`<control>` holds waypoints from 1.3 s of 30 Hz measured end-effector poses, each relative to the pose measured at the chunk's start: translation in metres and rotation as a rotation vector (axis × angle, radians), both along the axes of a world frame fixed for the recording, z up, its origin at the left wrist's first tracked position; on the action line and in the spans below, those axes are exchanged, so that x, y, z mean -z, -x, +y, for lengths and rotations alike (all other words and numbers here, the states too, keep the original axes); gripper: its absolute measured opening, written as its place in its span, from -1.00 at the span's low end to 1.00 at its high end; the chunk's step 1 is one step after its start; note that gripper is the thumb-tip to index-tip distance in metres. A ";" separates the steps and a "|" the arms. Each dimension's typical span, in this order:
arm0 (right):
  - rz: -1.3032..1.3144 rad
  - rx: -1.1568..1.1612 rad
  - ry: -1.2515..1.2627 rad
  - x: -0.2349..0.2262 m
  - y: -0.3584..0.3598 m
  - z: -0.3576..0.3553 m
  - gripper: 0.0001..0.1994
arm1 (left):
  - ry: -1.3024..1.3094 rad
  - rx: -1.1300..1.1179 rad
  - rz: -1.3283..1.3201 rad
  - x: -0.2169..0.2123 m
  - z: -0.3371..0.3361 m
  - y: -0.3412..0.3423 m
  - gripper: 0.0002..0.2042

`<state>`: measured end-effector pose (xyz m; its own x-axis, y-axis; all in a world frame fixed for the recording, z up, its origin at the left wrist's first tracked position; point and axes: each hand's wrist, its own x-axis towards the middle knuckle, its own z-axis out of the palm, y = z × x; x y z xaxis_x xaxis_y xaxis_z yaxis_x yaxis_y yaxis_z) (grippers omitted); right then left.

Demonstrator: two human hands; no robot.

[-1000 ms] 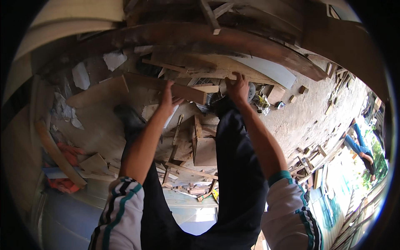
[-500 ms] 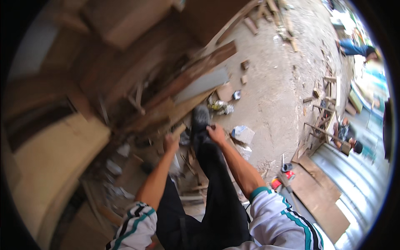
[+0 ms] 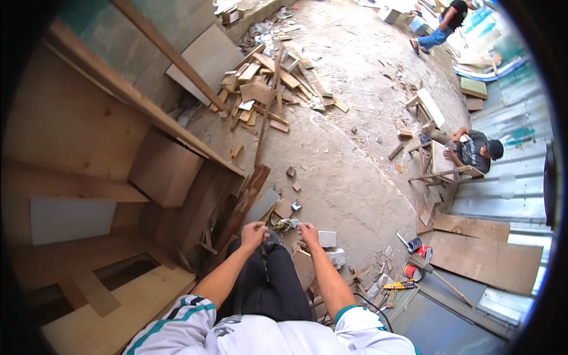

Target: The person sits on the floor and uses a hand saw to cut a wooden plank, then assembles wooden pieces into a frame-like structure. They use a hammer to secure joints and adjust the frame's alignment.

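My left hand (image 3: 254, 235) is curled closed above my knee, beside my dark shoe (image 3: 272, 238). Whatever lies within its fingers, if anything, is too small to name. A short way to the right, my right hand (image 3: 307, 233) has its thumb and fingers pressed together, and I cannot make out anything in them. The two hands are apart. Just beyond them on the ground lies a crumpled yellow-and-silver wrapper (image 3: 286, 224). Right of my right hand sits a pale block (image 3: 327, 239), with a second whitish block (image 3: 336, 258) nearer me.
A wooden cabinet frame (image 3: 171, 171) stands at my left. Scrap wood (image 3: 260, 89) is heaped farther off. A broom (image 3: 438, 275), a yellow-handled tool (image 3: 399, 285) and tins (image 3: 412, 271) lie at right. One person (image 3: 476, 151) sits at a small table; another (image 3: 441, 29) walks farther away.
My view has lifted, bringing in more of the floor and wood heap. The wood piece near my left hand no longer shows there. My right hand has come away from my shoe.
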<state>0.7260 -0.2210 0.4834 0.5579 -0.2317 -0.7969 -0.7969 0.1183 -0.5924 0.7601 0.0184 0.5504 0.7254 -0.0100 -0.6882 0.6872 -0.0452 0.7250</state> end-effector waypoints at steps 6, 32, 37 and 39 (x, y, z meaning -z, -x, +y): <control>-0.009 0.300 -0.093 -0.063 0.010 -0.054 -0.65 | -0.076 0.065 -0.115 -0.054 -0.037 -0.106 -0.75; 0.295 -0.665 0.136 0.023 -0.589 -0.220 -0.63 | -0.150 -0.584 0.230 0.073 -0.144 -0.412 -0.73; 0.286 -0.846 0.133 0.117 -0.748 -0.196 -0.63 | -0.143 -0.657 0.209 0.145 -0.209 -0.451 -0.67; 0.247 -0.965 0.163 0.203 -0.805 -0.176 -0.63 | -0.158 -0.696 0.246 0.185 -0.231 -0.471 -0.65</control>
<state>1.5306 -0.3967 0.2807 0.3879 0.1154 -0.9144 -0.6122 -0.7094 -0.3492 1.2307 -0.2128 0.3657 0.3538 0.5068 -0.7861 0.7361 0.3677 0.5683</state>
